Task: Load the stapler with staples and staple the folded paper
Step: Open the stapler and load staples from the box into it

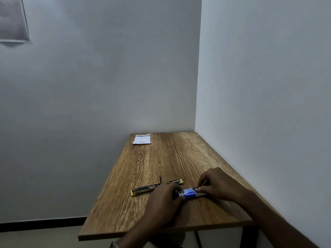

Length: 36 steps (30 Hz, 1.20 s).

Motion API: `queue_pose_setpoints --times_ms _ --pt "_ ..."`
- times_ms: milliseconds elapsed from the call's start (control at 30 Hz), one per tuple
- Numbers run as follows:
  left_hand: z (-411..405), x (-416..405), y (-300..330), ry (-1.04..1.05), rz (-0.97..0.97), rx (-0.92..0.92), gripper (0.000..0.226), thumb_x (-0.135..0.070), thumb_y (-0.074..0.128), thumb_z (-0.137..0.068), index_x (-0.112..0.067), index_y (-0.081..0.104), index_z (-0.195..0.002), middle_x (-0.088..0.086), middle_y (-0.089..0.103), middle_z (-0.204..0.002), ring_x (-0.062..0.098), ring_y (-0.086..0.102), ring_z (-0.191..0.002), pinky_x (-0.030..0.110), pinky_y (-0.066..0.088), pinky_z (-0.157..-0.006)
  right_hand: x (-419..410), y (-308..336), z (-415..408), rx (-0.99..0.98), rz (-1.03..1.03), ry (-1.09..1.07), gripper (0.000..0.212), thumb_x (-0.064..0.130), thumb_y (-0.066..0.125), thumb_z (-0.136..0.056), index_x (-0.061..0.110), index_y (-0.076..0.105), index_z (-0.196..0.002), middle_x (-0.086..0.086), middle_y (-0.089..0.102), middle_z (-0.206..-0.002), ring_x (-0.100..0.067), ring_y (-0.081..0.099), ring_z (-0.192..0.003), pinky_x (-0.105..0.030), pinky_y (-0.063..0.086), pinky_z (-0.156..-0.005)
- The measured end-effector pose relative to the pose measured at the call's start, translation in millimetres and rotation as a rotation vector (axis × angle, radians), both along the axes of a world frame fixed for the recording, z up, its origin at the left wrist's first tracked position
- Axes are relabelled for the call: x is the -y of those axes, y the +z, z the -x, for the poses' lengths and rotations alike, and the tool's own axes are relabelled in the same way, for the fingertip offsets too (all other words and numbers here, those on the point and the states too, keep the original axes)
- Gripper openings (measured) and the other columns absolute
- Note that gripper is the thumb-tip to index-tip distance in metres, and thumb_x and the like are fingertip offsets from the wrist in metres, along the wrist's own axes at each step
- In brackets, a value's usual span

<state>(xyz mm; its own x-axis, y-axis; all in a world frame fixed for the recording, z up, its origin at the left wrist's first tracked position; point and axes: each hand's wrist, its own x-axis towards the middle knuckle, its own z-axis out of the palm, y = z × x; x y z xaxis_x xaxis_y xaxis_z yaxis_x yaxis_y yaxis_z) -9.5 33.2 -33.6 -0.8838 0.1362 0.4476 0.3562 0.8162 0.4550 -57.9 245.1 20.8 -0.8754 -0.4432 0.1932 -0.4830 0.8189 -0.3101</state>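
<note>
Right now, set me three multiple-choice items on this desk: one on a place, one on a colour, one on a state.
1. Where does the folded paper lie?
A. far left corner of the table
B. under the stapler
C. on the floor

2. What colour are the ends of the stapler?
A. red
B. yellow
C. green

3. How is the stapler?
A. shut
B. swung open flat
C. held in the air

Key: 1 A, it sits by the wall; 2 B, both tips show yellow; 3 B, it lies spread while the left hand and right hand hold the staple box.
</note>
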Motion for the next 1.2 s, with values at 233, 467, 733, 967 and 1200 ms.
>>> queue_pose_setpoints --times_ms 233,467,733,967,1200 --pt "0 0 -1 0.005 0.000 -0.012 0.034 -0.047 0.063 -0.088 -0.035 0.063 -0.120 -0.014 0.061 -0.118 0.001 0.056 -0.101 0.025 0.051 -0.089 4 2 -3 0.014 0.009 -0.025 0.012 0.032 0.078 -0.085 0.023 0.078 -0.092 0.019 0.063 -0.081 0.002 0.064 -0.080 -0.011 0.045 -0.060" --pt "-1 -1 1 0.006 -0.002 -0.004 0.034 -0.046 0.063 -0.088 -0.035 0.063 -0.120 -0.014 0.061 -0.118 0.001 0.055 -0.101 0.023 0.049 -0.086 13 10 1 0.110 -0.094 -0.075 0.020 0.031 0.077 -0.085 0.014 0.076 -0.097 0.002 0.075 -0.094 -0.005 0.064 -0.076 -0.015 0.043 -0.058" --pt "-3 -1 4 0.008 -0.006 0.013 0.036 -0.046 0.063 -0.089 -0.034 0.063 -0.122 -0.013 0.060 -0.120 0.005 0.055 -0.105 0.027 0.049 -0.090 6 5 0 0.231 0.144 -0.171 0.004 0.024 0.075 -0.087 0.020 0.077 -0.087 0.008 0.074 -0.083 -0.005 0.067 -0.077 -0.015 0.043 -0.058" --pt "-6 -2 7 0.002 -0.007 0.021 0.035 -0.045 0.063 -0.089 -0.032 0.063 -0.121 -0.012 0.060 -0.122 0.005 0.056 -0.106 0.028 0.050 -0.092 3 -1 -1 0.144 0.225 -0.195 0.017 0.023 0.076 -0.086 0.033 0.071 -0.074 0.018 0.071 -0.076 0.004 0.068 -0.069 -0.008 0.046 -0.052" --pt "-8 -2 8 0.006 -0.009 0.022 0.033 -0.044 0.063 -0.089 -0.032 0.063 -0.120 -0.012 0.061 -0.120 0.004 0.056 -0.103 0.027 0.050 -0.090 -2 -3 -5 0.032 0.311 -0.168 0.013 0.022 0.078 -0.084 0.034 0.073 -0.081 0.019 0.071 -0.082 0.002 0.066 -0.080 -0.011 0.049 -0.067"
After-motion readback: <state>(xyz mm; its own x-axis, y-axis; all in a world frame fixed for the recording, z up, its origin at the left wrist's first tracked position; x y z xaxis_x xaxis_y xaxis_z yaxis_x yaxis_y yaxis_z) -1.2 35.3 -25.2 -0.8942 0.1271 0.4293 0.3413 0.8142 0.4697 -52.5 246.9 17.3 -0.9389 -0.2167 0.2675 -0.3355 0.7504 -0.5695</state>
